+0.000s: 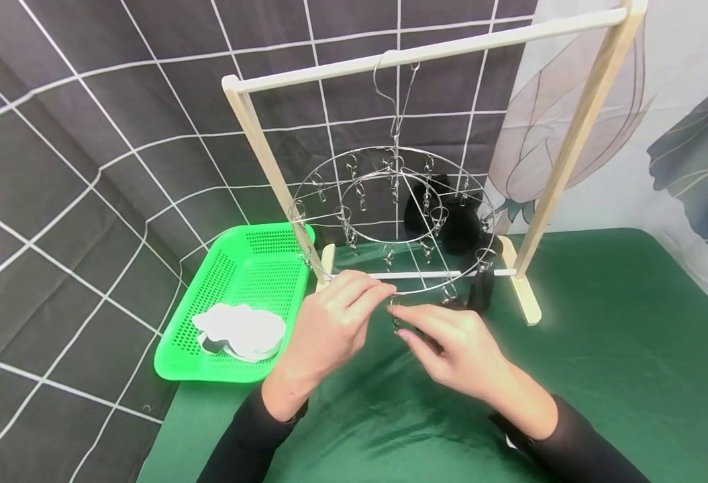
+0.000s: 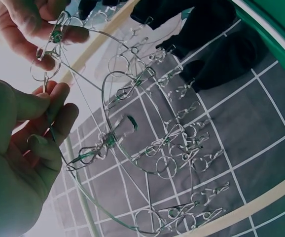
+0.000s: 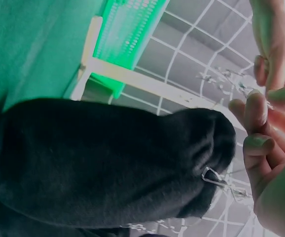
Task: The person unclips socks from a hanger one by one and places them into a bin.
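we see the left hand (image 1: 344, 315) pinching the near rim of the round wire hanger (image 1: 396, 172) between thumb and fingers. just beside it, the right hand (image 1: 459, 342) pinches a metal clip (image 1: 396, 323) that hangs from that same rim, with thumb and forefinger close together on it; we cannot tell whether the clip's mouth is parted. both arms wear black sleeves (image 1: 251, 429).

the hanger has two rings, a small one inside a large one, joined by spokes, and more clips dangle all round them. it hangs by a hook (image 1: 396, 124) from the top bar (image 1: 432, 49) of a wooden rack (image 1: 574, 147). on the right side of the hanger we find black socks (image 1: 461, 228); in the right wrist view one of them fills much of the picture, a clip gripping its end near the right hand.

to the left, near the rack's left foot, sits a green basket (image 1: 257, 268) with holes in its walls, and a white cloth (image 1: 245, 332) with a grey patch lies in its near end. rack and basket stand on a green surface (image 1: 619, 349). behind them we see a dark cloth (image 1: 88, 201) with white grid lines, and to its right a pale cloth (image 1: 680, 80) with a large flower and grey leaves.
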The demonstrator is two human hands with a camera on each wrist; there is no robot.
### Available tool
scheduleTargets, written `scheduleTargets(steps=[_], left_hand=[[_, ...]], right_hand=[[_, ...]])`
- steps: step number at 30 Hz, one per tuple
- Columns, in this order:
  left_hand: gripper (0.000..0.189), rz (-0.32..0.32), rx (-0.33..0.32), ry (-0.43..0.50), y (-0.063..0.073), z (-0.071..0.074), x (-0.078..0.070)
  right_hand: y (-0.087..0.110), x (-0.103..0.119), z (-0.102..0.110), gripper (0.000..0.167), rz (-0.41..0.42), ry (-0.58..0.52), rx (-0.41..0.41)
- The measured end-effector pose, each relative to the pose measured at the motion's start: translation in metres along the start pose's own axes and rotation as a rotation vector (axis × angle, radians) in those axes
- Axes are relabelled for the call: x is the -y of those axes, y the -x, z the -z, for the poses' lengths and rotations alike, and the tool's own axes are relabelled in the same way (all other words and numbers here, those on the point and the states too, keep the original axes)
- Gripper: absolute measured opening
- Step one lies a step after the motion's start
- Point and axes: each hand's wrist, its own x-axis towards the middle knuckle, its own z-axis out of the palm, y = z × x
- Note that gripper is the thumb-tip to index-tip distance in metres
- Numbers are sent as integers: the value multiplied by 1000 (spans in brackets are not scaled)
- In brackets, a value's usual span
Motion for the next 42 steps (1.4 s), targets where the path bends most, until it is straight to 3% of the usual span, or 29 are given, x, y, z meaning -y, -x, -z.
scheduleTargets(steps=[4, 9, 12, 16, 20, 26, 36, 42], left_hand=[[29, 15, -21, 20, 4, 1, 3], [28, 23, -42, 59, 8, 0, 9], [30, 38, -48, 77, 11, 1, 13], [29, 54, -69, 102, 13, 4, 18], [27, 61, -95, 120, 14, 7, 23], [27, 88, -119, 151, 16, 7, 33], [23, 102, -145, 168, 22, 5, 41], [20, 99, -139, 184, 19, 13, 38]], right_hand=[[-7, 6, 8, 27, 70, 12, -31], [-22, 8, 22, 17, 156, -39, -184], [-28, 4, 31, 13, 119, -8, -280], [-24, -10, 42, 14, 29, 68, -344], [-15, -29, 51, 18, -21, 127, -318], [-8, -46, 55, 18, 39, 108, -213], [-14, -35, 48, 24, 54, 123, -236], [-16, -30, 48, 26, 69, 139, -242]])
